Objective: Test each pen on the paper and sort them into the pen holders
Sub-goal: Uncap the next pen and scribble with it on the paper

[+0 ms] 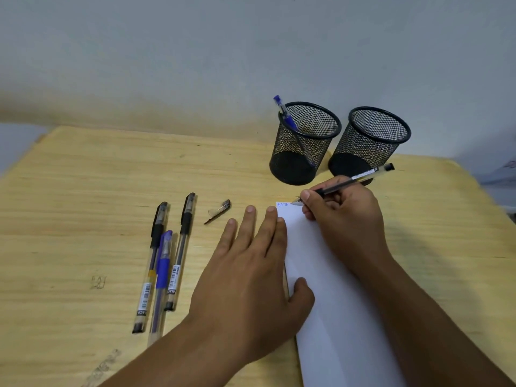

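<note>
My right hand [344,219] grips an uncapped black pen [354,178], its tip touching the top edge of the white paper [335,303] beside some blue writing. My left hand [251,272] lies flat, fingers spread, pressing the paper's left edge. The pen's loose cap [219,210] rests on the table left of the paper. Three capped pens lie to the left: a black pen [152,263], a blue pen [161,280] and another black pen [181,247]. Two black mesh pen holders stand at the back: the left holder [304,143] contains a blue pen [286,115], the right holder [368,141] looks empty.
The wooden table [83,205] ends at a grey wall behind the holders. Its left and right back corners are visible. Faint marks show on the wood at the lower left.
</note>
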`<action>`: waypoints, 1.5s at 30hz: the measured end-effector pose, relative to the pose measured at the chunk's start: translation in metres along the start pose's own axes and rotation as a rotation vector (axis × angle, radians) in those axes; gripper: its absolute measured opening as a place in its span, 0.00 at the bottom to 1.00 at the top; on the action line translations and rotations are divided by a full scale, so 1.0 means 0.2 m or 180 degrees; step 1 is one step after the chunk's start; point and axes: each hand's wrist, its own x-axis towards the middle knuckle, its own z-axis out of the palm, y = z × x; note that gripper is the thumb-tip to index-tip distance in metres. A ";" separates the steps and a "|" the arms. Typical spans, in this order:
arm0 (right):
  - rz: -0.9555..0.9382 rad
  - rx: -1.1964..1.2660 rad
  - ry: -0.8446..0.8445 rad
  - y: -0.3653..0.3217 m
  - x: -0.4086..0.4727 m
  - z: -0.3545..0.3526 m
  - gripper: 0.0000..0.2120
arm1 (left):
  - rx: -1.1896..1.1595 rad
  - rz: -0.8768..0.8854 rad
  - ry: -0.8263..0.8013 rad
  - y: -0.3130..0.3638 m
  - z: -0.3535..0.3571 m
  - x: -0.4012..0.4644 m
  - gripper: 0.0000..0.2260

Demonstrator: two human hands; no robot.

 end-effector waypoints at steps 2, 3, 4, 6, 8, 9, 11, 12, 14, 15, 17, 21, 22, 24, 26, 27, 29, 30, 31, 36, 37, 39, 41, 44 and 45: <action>-0.0005 -0.0033 -0.0007 0.00 0.00 0.00 0.05 | -0.0030 0.0006 0.0011 0.00 0.01 0.00 0.39; -0.0003 -0.0038 -0.0011 0.00 0.00 0.00 0.05 | -0.0060 0.0003 0.0033 0.00 0.00 0.00 0.38; 0.0001 -0.0032 -0.0016 0.00 0.00 0.00 0.05 | -0.0086 0.0003 0.0060 0.00 0.01 0.00 0.38; 0.0012 0.0004 -0.0024 0.00 0.00 0.00 0.04 | -0.0115 0.0011 0.0128 0.00 0.02 0.01 0.38; 0.0012 0.0034 -0.0033 0.00 0.00 0.00 0.04 | -0.0142 0.0016 0.0146 0.00 0.02 0.01 0.38; 0.0010 0.0026 -0.0039 0.00 0.00 0.00 0.04 | -0.0173 0.0016 0.0107 0.00 0.02 0.01 0.38; -0.0013 -0.0035 -0.0060 0.00 0.00 0.00 0.04 | -0.0174 0.0020 0.0079 -0.01 0.02 0.01 0.38; -0.0036 -0.0078 -0.0073 -0.01 0.00 0.00 0.05 | -0.0149 0.0025 0.0061 -0.01 0.01 0.01 0.38; -0.0066 -0.0119 -0.0102 0.00 0.00 -0.01 0.05 | -0.0054 0.0009 -0.0023 0.00 0.00 0.01 0.38; -0.0066 -0.0124 -0.0111 0.00 0.00 -0.01 0.05 | -0.0014 0.0002 -0.0068 0.00 0.00 0.01 0.38; -0.0048 -0.0143 -0.0112 0.00 0.00 0.00 0.05 | -0.0024 -0.0022 -0.0101 0.00 0.00 0.01 0.38; -0.0113 -0.0233 -0.0072 0.00 0.00 0.00 0.08 | 0.0008 -0.0035 -0.0103 0.00 0.00 0.01 0.38; -0.0122 -0.0235 -0.0067 0.00 0.00 0.00 0.07 | -0.0006 -0.0030 -0.0118 0.00 0.01 0.01 0.38; -0.0116 -0.0243 -0.0085 0.00 0.00 -0.01 0.06 | 0.0028 -0.0038 -0.0161 0.00 0.01 0.02 0.38; -0.0076 -0.0183 -0.0142 0.00 0.00 -0.01 0.06 | -0.0064 -0.0083 -0.0127 0.01 0.00 0.02 0.38; -0.0055 -0.0161 -0.0169 0.00 0.00 -0.01 0.06 | -0.0090 -0.0103 -0.0138 0.00 0.01 0.02 0.38; -0.0038 -0.0146 -0.0171 0.00 0.00 -0.01 0.06 | -0.0034 -0.0019 -0.0021 0.00 0.02 0.03 0.38; -0.0034 -0.0140 -0.0140 0.00 0.00 -0.01 0.06 | -0.0104 -0.0031 -0.0123 -0.01 0.02 0.02 0.37; -0.0023 -0.0140 -0.0101 0.00 0.00 -0.01 0.06 | -0.0191 -0.0038 -0.0134 0.00 0.00 0.02 0.37; -0.0020 -0.0234 -0.0104 0.00 0.00 0.00 0.07 | -0.0080 0.0032 0.0032 -0.01 0.01 0.03 0.38; -0.0003 -0.0240 -0.0134 0.00 0.00 -0.01 0.07 | -0.0047 0.0014 0.0068 0.00 0.00 0.03 0.38; 0.0035 -0.0236 -0.0141 0.00 0.01 -0.01 0.05 | -0.0137 0.0046 0.0007 0.00 0.02 0.02 0.39; 0.0041 -0.0221 -0.0072 0.01 0.01 0.00 0.05 | -0.0165 0.0032 -0.0017 0.00 0.00 0.02 0.40; 0.0028 -0.0221 -0.0031 0.01 0.01 0.00 0.04 | -0.0115 0.0021 -0.0051 0.00 0.01 0.02 0.40; 0.0027 -0.0251 -0.0050 0.01 0.01 0.00 0.04 | -0.0097 0.0000 -0.0050 0.00 0.01 0.02 0.40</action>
